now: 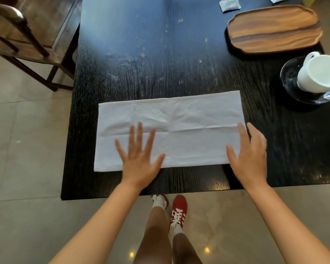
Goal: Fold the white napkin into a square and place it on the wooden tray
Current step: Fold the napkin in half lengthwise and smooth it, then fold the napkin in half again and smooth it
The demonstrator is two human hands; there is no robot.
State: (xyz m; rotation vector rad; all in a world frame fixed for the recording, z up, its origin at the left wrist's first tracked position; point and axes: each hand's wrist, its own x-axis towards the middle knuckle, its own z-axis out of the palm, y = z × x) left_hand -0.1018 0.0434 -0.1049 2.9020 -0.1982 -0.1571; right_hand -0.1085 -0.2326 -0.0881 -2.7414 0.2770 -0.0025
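- Evidently soft and light, the white napkin (170, 128) is lying as a long rectangle under the flat, spread left hand (139, 159).
- Its end beneath the released right hand (250, 157) is looking best to lift.
- Beyond that hand, the wooden tray (273, 29) is waiting on the bench (141, 63).

The white napkin (170, 128) lies flat on the dark table as a long rectangle, its long sides running from 9 o'clock to 3 o'clock and tilted a little, the right end sitting farther from the person than the left. Its cloth is creased, with one straight fold line along the length (roughly mid-height) and softer wrinkles near the middle. It is not yet a square. The wooden tray (273, 28) sits well apart from it, toward 1 o'clock, near the table's far right corner. It is an oblong of brown striped grain with a low raised rim and notched corners, holding nothing.
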